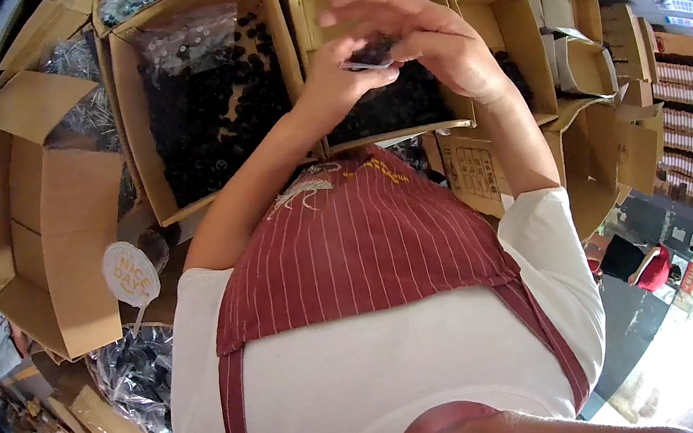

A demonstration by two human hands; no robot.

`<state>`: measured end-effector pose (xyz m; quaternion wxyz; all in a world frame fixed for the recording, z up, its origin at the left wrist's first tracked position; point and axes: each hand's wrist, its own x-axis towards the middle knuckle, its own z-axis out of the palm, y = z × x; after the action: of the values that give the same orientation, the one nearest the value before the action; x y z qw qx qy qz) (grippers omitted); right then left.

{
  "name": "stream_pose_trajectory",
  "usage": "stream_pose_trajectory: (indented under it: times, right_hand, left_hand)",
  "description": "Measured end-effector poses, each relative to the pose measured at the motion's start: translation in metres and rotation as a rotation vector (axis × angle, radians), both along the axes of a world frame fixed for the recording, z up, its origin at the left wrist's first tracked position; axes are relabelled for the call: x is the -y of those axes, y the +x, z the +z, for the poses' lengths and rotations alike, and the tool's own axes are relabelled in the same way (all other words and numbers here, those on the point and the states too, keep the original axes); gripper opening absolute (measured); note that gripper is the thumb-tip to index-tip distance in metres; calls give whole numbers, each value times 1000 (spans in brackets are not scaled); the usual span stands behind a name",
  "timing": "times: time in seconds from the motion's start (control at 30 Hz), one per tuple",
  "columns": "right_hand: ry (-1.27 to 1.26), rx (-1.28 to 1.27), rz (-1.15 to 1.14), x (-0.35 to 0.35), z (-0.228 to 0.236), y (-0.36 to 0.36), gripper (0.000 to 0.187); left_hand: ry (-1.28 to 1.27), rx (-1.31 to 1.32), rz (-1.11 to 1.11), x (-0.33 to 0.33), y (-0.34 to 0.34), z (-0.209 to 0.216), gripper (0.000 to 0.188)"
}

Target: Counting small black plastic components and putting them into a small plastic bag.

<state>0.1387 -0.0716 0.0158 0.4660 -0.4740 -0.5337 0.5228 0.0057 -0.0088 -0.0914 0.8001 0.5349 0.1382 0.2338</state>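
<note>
My left hand is closed on a small see-through plastic bag that looks dark inside; what it contains is too small to tell. My right hand arches over the bag from the right, its fingers stretched out and bent to the left, the thumb side close against the bag's edge. Both hands are above an open cardboard box with small black parts in it. Left of it, a larger cardboard box contains many small round black parts and a clear plastic bag of them.
An open-flapped carton stands at the left, near a round white tag on a stick. Below it lie clear bags of dark parts. More boxes line the right. A striped red apron covers my front.
</note>
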Motion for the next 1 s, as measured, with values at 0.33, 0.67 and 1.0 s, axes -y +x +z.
stream_pose_trajectory:
  times: [0.33,0.67,1.0]
  right_hand:
    - [-64,1072,-814,62,-95,226,38]
    - [-576,1263,-136,140,-157,175,43]
    - [-362,-79,-1078,141,-133,202,31]
  left_hand:
    - [414,62,179,0,1,6,27]
    - [280,-81,126,7,2,6,16]
    - [202,-102,178,7,4,-3,16]
